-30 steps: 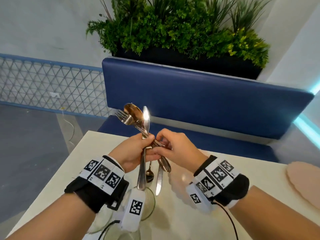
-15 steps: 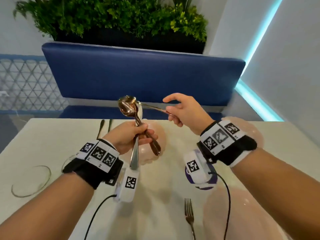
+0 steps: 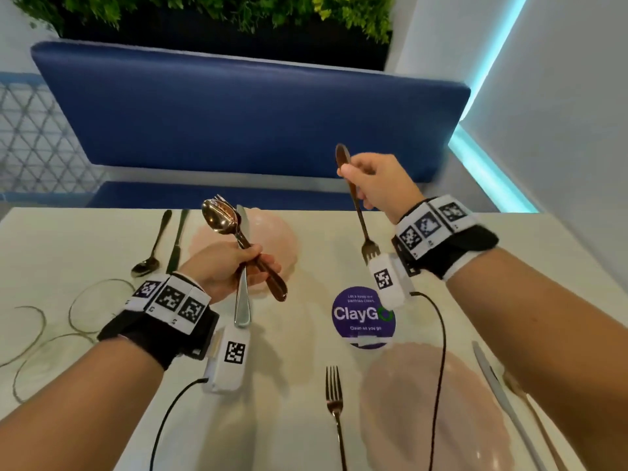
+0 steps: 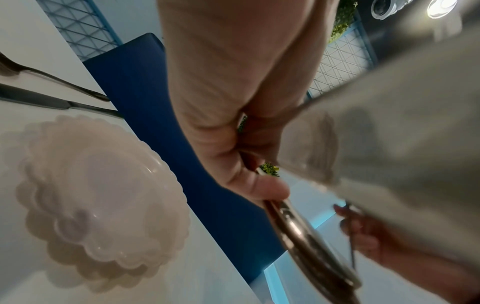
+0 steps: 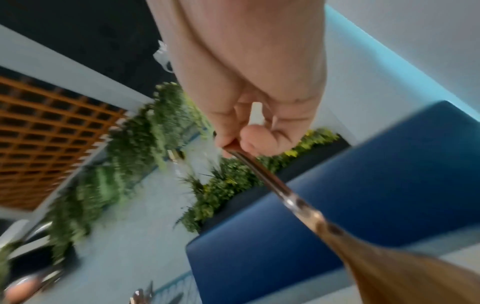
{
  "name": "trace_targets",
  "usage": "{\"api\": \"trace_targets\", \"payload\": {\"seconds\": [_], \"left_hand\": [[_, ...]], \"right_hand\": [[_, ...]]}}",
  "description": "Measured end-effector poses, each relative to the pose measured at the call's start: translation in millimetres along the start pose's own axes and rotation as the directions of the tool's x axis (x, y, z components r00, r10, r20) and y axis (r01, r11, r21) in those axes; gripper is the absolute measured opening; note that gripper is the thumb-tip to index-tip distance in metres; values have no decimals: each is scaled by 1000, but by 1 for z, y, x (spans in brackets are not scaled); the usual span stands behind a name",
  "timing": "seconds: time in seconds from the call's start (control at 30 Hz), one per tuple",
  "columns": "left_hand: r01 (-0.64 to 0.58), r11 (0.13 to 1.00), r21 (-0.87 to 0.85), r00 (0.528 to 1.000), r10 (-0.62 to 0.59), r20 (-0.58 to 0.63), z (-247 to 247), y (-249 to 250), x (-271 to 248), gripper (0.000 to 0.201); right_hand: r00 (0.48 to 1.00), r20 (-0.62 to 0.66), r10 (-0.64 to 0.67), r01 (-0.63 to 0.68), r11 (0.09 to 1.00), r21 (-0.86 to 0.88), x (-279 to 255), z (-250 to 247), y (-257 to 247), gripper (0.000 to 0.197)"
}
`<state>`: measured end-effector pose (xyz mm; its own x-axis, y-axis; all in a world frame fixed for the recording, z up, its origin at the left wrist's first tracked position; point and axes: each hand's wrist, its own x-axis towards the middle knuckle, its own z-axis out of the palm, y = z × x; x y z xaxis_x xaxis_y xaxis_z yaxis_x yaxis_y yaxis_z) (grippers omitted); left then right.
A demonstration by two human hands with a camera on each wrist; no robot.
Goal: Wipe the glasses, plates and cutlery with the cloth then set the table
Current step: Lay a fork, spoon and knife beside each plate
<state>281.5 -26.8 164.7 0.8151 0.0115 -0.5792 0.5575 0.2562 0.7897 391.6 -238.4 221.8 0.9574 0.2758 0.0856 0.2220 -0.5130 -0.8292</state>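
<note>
My left hand [image 3: 249, 263] grips a bundle of cutlery [image 3: 238, 239] above the table: a copper spoon [image 3: 217, 215], a fork behind it and a silver knife [image 3: 242, 300]. In the left wrist view the fingers [image 4: 254, 187] curl round the handles [image 4: 306, 232]. My right hand [image 3: 355, 176] pinches a single fork [image 3: 365, 232], which hangs tines down above the table's far right. The right wrist view shows the thumb and fingers [image 5: 255, 142] closed on that fork [image 5: 293, 201]. No cloth is in view.
On the white table [image 3: 68, 253] a far pink plate [image 3: 275, 232] has a spoon [image 3: 149, 256] and knife [image 3: 176, 243] to its left. A near pink plate [image 3: 424, 419] has a fork [image 3: 334, 402] on its left, a knife [image 3: 499, 396] on its right. Glasses [image 3: 98, 304] stand at the left. A purple sticker [image 3: 363, 316] sits mid-table.
My right hand has drawn one fork out of the bundle and carried it to the right, tines now down. The left hand keeps the rest. The view has tilted down.
</note>
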Motion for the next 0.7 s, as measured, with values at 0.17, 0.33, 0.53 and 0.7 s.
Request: {"api": "trace_targets", "payload": {"seconds": [0.17, 0.33, 0.53, 0.7], "left_hand": [[12, 999, -41, 1000, -12, -10, -13, 3, 24, 17], [10, 999, -35, 1000, -10, -10, -21, -2, 43, 18], [27, 999, -44, 1000, -27, 3, -29, -1, 63, 17], [27, 999, -23, 1000, -27, -4, -27, 1, 70, 15]], "right_hand": [[944, 56, 325, -326, 945, 21, 47, 59, 65, 22], [809, 96, 580, -587, 806, 71, 76, 115, 116, 37], [775, 166, 609, -605, 792, -81, 93, 146, 151, 10], [776, 80, 626, -606, 774, -185, 97, 160, 156, 37]]}}
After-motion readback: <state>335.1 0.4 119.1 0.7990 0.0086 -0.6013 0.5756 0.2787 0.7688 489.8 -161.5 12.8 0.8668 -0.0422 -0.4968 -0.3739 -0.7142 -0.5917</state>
